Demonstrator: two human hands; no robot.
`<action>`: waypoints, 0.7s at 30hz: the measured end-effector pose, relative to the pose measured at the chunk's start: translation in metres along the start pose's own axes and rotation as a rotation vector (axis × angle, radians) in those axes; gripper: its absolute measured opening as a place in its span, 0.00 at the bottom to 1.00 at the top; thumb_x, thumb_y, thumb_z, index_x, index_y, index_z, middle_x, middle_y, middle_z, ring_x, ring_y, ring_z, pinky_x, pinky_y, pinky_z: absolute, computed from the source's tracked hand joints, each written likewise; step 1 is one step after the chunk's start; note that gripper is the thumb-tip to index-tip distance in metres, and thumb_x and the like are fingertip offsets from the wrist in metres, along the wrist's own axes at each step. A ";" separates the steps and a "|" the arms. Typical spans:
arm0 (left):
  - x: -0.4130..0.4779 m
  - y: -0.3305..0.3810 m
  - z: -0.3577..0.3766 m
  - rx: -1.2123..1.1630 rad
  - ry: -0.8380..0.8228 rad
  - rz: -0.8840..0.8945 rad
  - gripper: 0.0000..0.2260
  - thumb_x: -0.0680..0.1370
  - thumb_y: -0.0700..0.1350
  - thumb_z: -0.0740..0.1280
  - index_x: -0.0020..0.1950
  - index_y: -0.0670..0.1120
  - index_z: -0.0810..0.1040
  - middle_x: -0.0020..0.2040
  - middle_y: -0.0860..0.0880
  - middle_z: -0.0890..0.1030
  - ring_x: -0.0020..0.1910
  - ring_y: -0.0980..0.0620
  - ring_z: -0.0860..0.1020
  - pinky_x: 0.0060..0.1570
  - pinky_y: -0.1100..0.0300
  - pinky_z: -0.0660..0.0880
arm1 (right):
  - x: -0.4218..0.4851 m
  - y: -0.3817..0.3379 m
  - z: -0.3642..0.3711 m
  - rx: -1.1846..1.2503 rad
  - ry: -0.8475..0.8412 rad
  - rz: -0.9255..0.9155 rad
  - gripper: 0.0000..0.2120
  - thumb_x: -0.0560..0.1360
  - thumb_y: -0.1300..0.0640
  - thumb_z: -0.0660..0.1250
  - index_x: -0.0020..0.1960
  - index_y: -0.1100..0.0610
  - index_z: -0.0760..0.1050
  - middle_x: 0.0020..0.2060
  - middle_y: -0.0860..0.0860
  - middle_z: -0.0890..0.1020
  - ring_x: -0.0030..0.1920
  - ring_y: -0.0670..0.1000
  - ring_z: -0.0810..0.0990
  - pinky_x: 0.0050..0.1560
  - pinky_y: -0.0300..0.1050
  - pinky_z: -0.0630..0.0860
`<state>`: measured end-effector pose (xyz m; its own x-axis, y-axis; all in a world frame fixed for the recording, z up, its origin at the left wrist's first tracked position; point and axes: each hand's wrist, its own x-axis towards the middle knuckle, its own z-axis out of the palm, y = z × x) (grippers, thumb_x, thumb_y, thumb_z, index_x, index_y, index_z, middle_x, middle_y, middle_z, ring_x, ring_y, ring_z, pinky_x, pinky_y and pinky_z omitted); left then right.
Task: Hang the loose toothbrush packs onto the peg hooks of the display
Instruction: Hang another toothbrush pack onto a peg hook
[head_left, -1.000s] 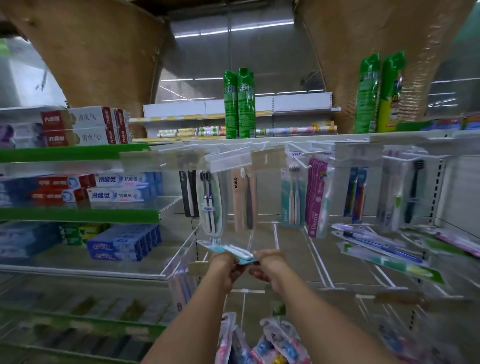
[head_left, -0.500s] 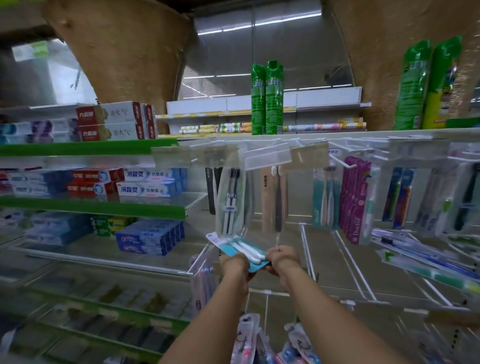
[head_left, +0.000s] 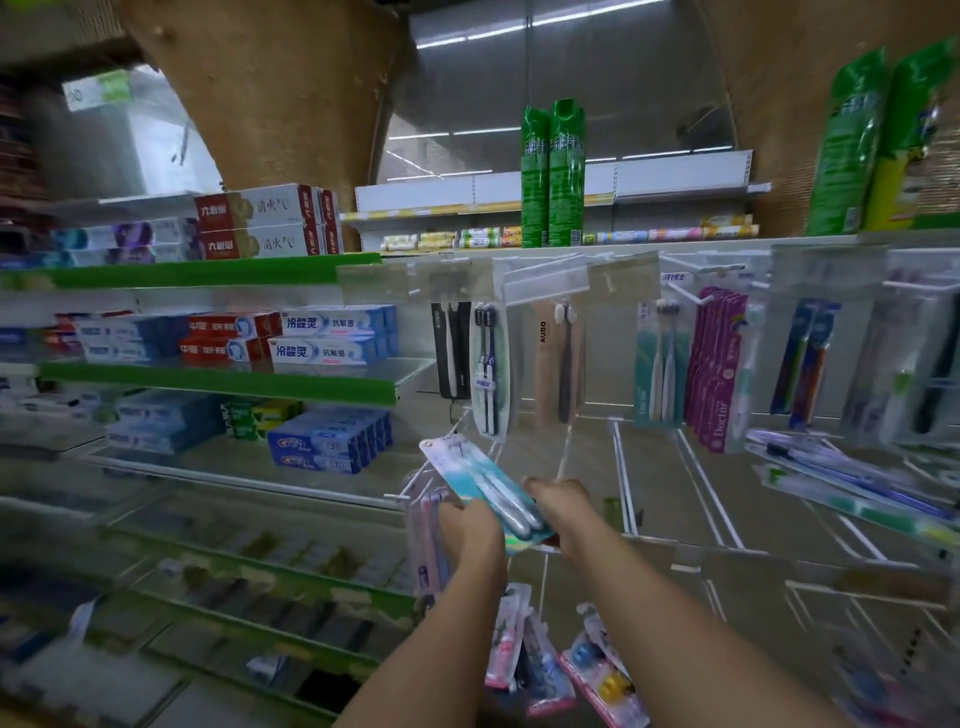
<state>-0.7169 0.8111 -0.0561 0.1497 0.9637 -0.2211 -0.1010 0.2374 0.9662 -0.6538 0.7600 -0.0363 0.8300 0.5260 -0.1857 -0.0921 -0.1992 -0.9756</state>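
I hold a light-blue toothbrush pack with two white brushes, tilted, its hang-hole end pointing up and left. My left hand grips its lower left edge and my right hand grips its lower right end. The pack hovers below a hanging dark-blue toothbrush pack and beside the tip of a white peg hook that carries a pink pack. Above run the upper peg hooks with hanging packs.
Toothpaste boxes fill the green-edged shelves at left. Purple packs and teal packs hang at right, with loose packs lying across the right pegs. More packs hang low between my forearms. Green cans stand on top.
The view has shifted left. The pack has tilted from nearly flat to steeper, hang-hole end up-left, and both hands have moved slightly lower with it.
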 end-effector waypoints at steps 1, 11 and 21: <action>-0.011 -0.003 -0.004 0.044 -0.010 0.046 0.09 0.76 0.36 0.58 0.54 0.41 0.75 0.50 0.40 0.78 0.48 0.41 0.77 0.51 0.53 0.75 | -0.005 0.002 -0.003 -0.008 -0.002 -0.024 0.11 0.74 0.54 0.67 0.40 0.61 0.74 0.39 0.60 0.80 0.39 0.56 0.79 0.42 0.47 0.77; -0.091 0.009 0.004 0.004 -0.250 0.198 0.08 0.78 0.36 0.59 0.42 0.45 0.72 0.38 0.47 0.77 0.34 0.52 0.75 0.32 0.60 0.69 | -0.043 0.000 -0.056 0.106 0.045 -0.206 0.02 0.77 0.64 0.64 0.46 0.59 0.73 0.45 0.59 0.81 0.43 0.56 0.80 0.42 0.43 0.77; -0.104 0.034 0.065 0.063 -0.406 0.194 0.12 0.75 0.31 0.61 0.45 0.47 0.77 0.44 0.47 0.82 0.43 0.46 0.81 0.49 0.49 0.80 | -0.050 -0.018 -0.122 -0.128 0.281 -0.335 0.01 0.76 0.55 0.67 0.47 0.51 0.76 0.40 0.49 0.81 0.41 0.50 0.79 0.42 0.44 0.75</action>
<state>-0.6720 0.7107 0.0084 0.5090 0.8604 0.0230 -0.1071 0.0368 0.9936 -0.6263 0.6363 0.0052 0.9212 0.3371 0.1942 0.2612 -0.1658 -0.9509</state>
